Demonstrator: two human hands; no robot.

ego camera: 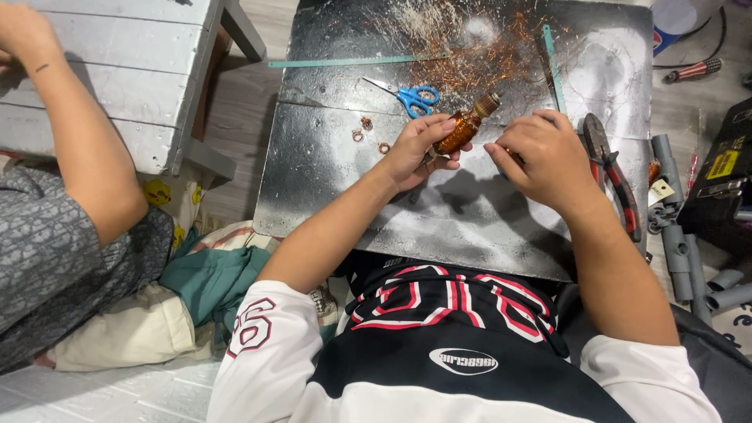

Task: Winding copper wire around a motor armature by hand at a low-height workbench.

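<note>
Scuffed dark metal-sheet bench (470, 227) filled mid-frame, littered with loose copper wire scraps (470, 55) at top centre. Left hand (419, 149) had fingers closed around a small copper-wound coil on a brown bobbin (464, 128), held just above the bench at centre. Right hand (544, 153) was pinched shut, apparently on a thin wire strand from the coil; strand itself too fine to confirm. Risks, judged: wire could snap or kink if pulled hard; coil could slip and unwind; stray scraps could snag the strand. Blue-handled scissors (411, 95) and red-handled pliers (615, 176) lay nearby, untouched. Another person's arm (78, 133) sat at upper left.
</note>
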